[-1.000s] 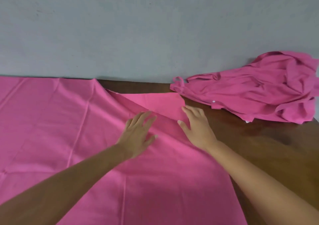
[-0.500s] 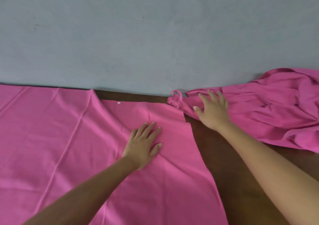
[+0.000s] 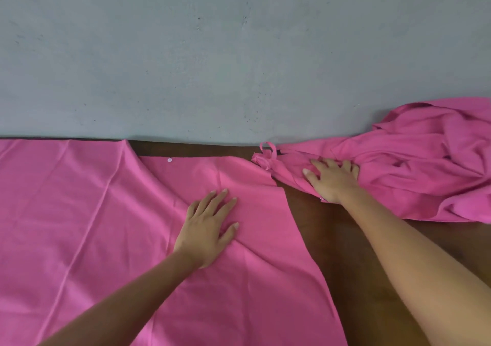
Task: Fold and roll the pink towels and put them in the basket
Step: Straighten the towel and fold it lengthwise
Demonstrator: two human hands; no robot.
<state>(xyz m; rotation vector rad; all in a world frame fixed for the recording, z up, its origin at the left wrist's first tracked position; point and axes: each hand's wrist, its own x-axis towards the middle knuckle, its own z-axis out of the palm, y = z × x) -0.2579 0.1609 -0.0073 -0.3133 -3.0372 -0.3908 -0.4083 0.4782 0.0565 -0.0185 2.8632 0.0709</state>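
Pink cloth fills the near counter: your spread towel (image 3: 111, 239) lies flat, its near and left edges cut off by the frame. Your left hand (image 3: 207, 228) presses on it, palm down and fingers splayed, likely pinning it smooth. Across a strip of bare brown counter (image 3: 332, 239), your right hand (image 3: 332, 181) rests on the crumpled pile of pink towels (image 3: 425, 170) by the grey wall (image 3: 212, 53), fingers curling into its folds, probably to draw one out. No basket shows.
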